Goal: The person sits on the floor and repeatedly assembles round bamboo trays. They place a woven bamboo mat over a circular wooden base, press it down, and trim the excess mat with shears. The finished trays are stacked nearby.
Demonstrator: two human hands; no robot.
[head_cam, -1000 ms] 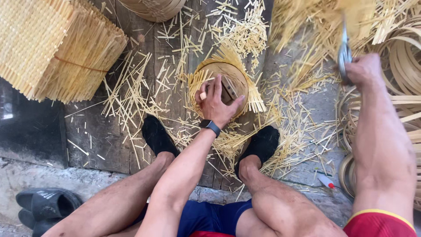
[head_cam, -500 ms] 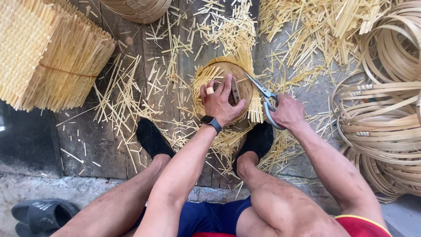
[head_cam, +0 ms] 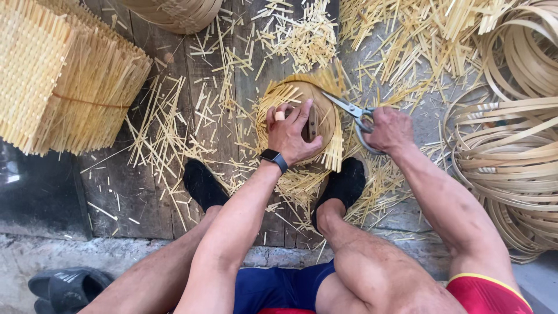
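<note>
You were trimming: at frame centre your left hand [head_cam: 290, 132] pressed flat, fingers spread, on the round woven basket piece [head_cam: 311, 113], while your right hand [head_cam: 388, 129] gripped scissors [head_cam: 349, 109] closed at its upper-right fringe. Next cut needed the blades reopened along the rim.

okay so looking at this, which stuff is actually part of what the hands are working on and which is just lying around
In use:
- left hand pressing down the round woven piece
- right hand holding scissors at its fringe

Lying about:
- stacked woven mats
- coiled bamboo hoops
- cut strips on the boards
- dark sandals
</note>
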